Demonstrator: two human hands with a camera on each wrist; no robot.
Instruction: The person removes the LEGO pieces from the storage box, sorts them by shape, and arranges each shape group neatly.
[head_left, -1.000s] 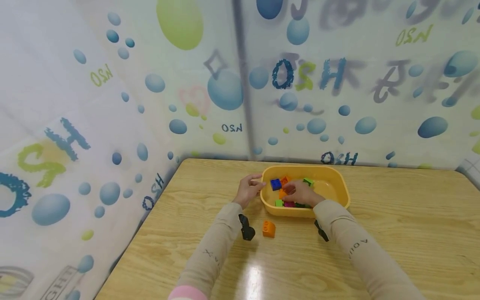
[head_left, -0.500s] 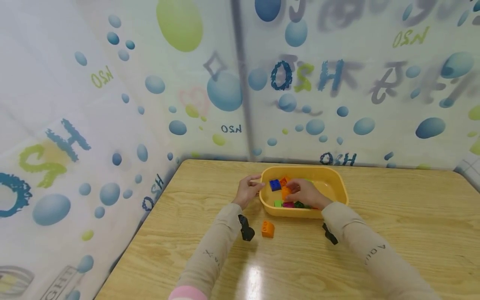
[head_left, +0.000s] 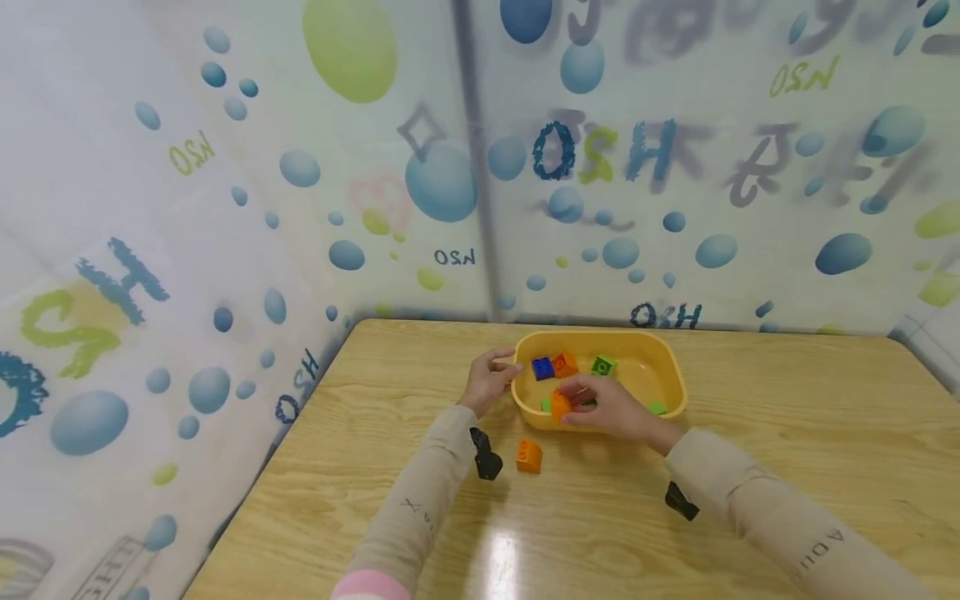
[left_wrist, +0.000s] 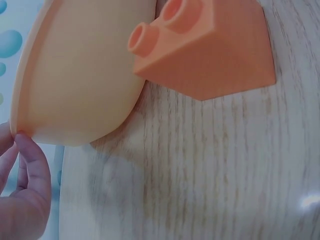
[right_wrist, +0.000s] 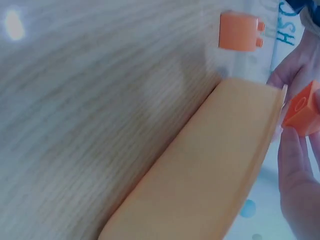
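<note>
My left hand (head_left: 487,383) pinches the left rim of a yellow plastic tub (head_left: 652,379) between thumb and fingers; the left wrist view shows this grip at the edge of the tub. Over the tub's near side, my right hand (head_left: 613,408) holds an orange toy building block (head_left: 559,407) in its fingertips. That block (right_wrist: 301,111) shows a round stud in the right wrist view. Inside the tub lie a blue block (head_left: 543,368), a red-orange block (head_left: 565,365) and a green block (head_left: 603,366). Further green pieces are partly hidden by the right hand and near wall.
Another orange block (head_left: 528,457), with two studs and a sloping side, stands on the wooden table (head_left: 787,433) in front of the tub. Black wrist-camera mounts hang below both sleeves. A patterned curtain (head_left: 637,208) rises behind the table.
My right hand has lifted the orange block from among the others and brought it toward the tub's near rim. The left hand keeps its place on the tub. The head view has shifted slightly.
</note>
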